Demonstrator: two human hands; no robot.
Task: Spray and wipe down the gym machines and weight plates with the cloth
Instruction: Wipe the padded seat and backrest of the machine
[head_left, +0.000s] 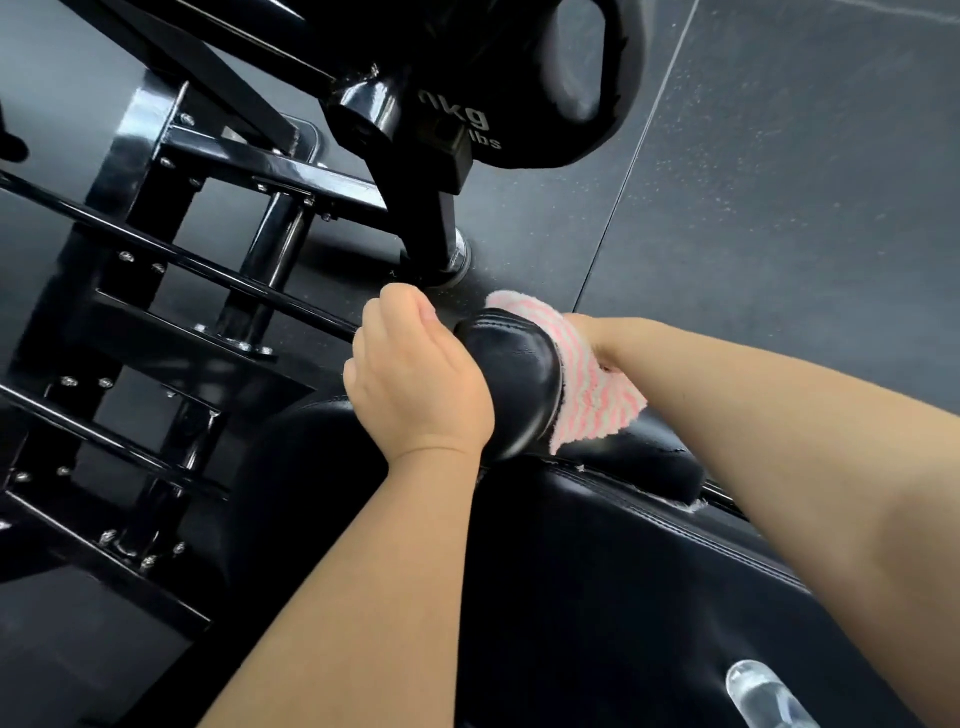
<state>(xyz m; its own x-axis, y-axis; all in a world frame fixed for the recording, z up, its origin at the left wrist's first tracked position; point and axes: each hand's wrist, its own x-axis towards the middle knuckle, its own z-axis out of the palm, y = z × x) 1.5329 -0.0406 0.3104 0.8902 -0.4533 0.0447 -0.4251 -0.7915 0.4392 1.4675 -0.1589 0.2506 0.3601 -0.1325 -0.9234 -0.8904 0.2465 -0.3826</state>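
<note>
Dark gym floor (779, 182) under a black frame (156, 234) and plate (519, 78). The left hand (415, 379) curls round one side of a padded roller (514, 384); the right hand (592, 338), mostly hidden, presses the cloth (587, 384) against the other side.

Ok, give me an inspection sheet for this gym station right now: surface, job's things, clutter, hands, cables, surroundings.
Surface: black padded bench, stitched seams, frayed edge on the pad behind.
Job's things: pink-and-white striped cloth against the black roller pad; weight plate above on the machine frame.
Clutter: clear plastic object at lower right, partly cut off, unidentifiable.
Hands: left hand grips the roller pad; right hand mostly hidden behind the cloth.
Cables: nothing seen.
Surroundings: dark speckled floor.
</note>
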